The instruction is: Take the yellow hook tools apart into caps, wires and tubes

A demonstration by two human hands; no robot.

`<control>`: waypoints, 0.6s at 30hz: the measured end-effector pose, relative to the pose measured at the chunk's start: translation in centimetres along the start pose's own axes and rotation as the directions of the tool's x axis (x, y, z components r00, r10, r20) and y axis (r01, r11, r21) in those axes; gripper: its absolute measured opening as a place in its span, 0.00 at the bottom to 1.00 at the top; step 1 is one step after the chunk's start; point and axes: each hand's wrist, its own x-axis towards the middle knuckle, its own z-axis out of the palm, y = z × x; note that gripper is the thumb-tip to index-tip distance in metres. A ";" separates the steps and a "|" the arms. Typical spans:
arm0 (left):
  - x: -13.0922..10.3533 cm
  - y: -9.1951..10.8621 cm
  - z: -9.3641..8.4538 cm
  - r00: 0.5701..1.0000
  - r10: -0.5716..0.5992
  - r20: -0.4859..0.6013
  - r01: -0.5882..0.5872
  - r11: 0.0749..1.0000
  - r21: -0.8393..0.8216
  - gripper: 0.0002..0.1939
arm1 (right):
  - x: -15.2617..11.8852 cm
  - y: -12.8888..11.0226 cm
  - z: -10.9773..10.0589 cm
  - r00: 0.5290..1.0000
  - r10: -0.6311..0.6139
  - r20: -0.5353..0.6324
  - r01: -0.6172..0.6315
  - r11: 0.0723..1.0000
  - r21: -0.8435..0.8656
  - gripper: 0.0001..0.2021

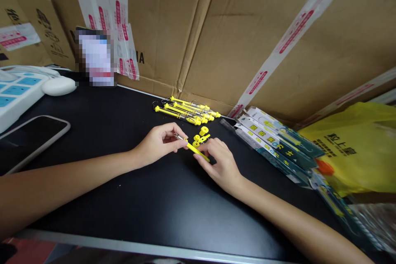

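A slim yellow tube with a metal part at its upper left end is held low above the black table. My left hand pinches it near that metal end. At its lower right end, my right hand has thumb and fingers closed around the tube. Just behind my right fingers lie small loose yellow parts, some partly hidden. Further back, a pile of yellow spring scales with metal hooks rests near the cardboard.
Boxed packages lie at the right beside a yellow plastic bag. A phone, a power strip and a white oval object are at the left. Cardboard boxes stand behind the black table.
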 end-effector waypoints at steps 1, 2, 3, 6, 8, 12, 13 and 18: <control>0.1 -0.1 -0.1 1.000 -0.004 -0.016 0.004 1.000 0.005 0.13 | 0.2 0.3 -0.4 1.000 0.009 -0.006 -0.009 1.000 -0.030 0.07; 0.1 -0.2 -0.2 0.999 -0.006 -0.038 0.006 1.000 0.014 0.17 | 0.5 0.7 -0.9 1.000 0.021 -0.014 -0.022 0.997 -0.080 0.08; 0.2 -0.3 -0.3 0.998 -0.005 -0.062 0.007 1.000 0.028 0.20 | 0.9 1.3 -1.6 0.999 0.040 -0.023 -0.043 0.988 -0.151 0.08; 0.5 -0.7 -0.7 0.993 0.012 -0.116 -0.001 0.996 0.092 0.21 | 1.8 3.8 -3.9 0.990 0.141 0.012 -0.118 0.864 -0.489 0.11; 0.6 -0.8 -0.8 0.993 0.022 -0.120 -0.008 0.993 0.117 0.18 | 2.1 5.5 -5.0 0.954 0.292 0.064 -0.175 0.720 -0.671 0.11; 0.5 -0.8 -0.8 0.994 0.044 -0.098 -0.029 0.989 0.148 0.13 | 2.0 6.7 -5.7 0.805 0.557 0.204 -0.192 0.570 -0.799 0.11; 0.5 -0.8 -0.8 0.994 0.051 -0.097 -0.036 0.987 0.155 0.12 | 2.0 6.6 -5.6 0.771 0.593 0.234 -0.182 0.557 -0.810 0.11; 0.4 -1.0 -0.8 0.991 0.072 -0.112 -0.050 0.981 0.189 0.09 | 1.5 6.3 -4.9 0.699 0.665 0.262 -0.186 0.523 -0.832 0.12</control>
